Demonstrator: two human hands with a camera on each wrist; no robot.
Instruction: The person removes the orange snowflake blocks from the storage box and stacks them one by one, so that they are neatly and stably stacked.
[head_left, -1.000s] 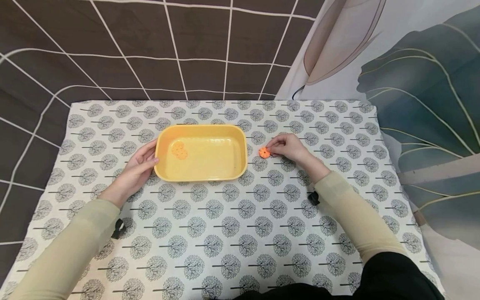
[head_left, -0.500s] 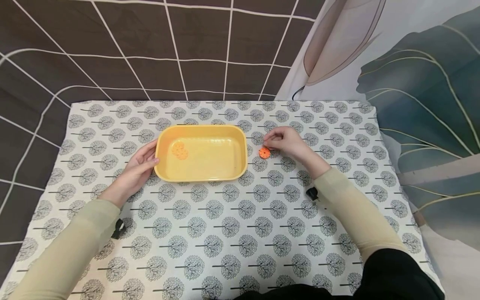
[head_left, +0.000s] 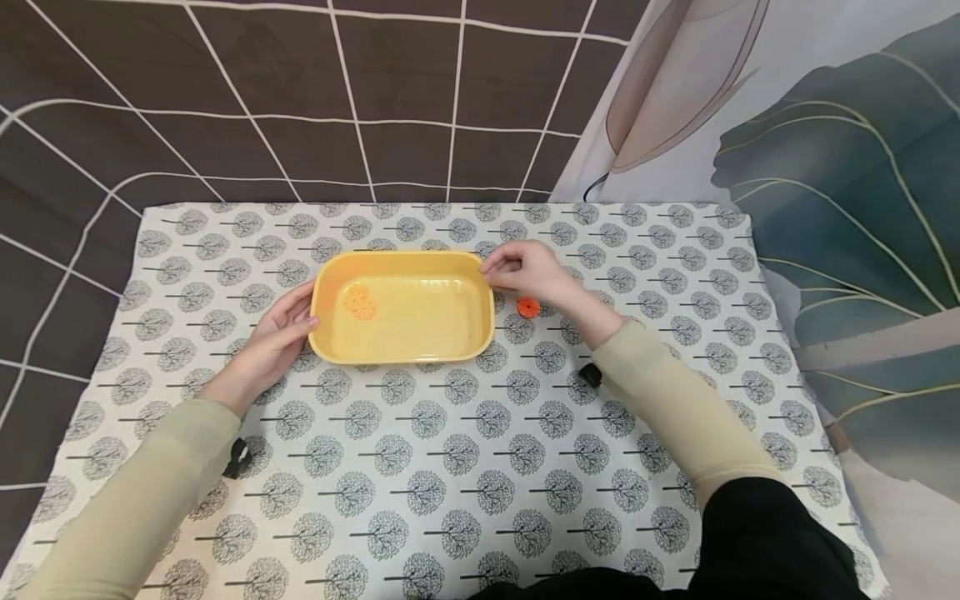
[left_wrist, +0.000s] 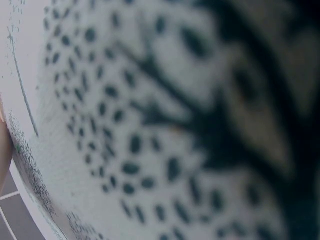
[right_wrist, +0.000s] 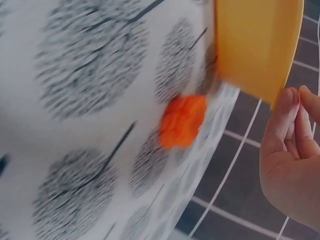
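A yellow plastic tray (head_left: 420,321) with rounded corners stands on the patterned cloth in the head view. Several flat orange pieces (head_left: 360,302) lie inside it at the left. My left hand (head_left: 276,333) grips the tray's left end, thumb at the rim and fingers along the outer wall. Over the right rim, my right hand (head_left: 531,271) has thumb and fingertips pinched together; the right wrist view shows a sliver of orange between them, mostly hidden. Just right of the tray lies a small pile of orange scalloped discs (right_wrist: 183,121), with holes visible on top (head_left: 528,307).
White cloth (head_left: 465,483) with a tree print covers the table. Behind it hangs a dark grid-patterned sheet (head_left: 405,83), and a leaf-print curtain (head_left: 862,208) hangs at the right. The left wrist view holds mostly blurred cloth.
My right hand has lifted from the orange pile and moved left to the tray's right rim. The pile stays in place. My left hand and the tray have not moved.
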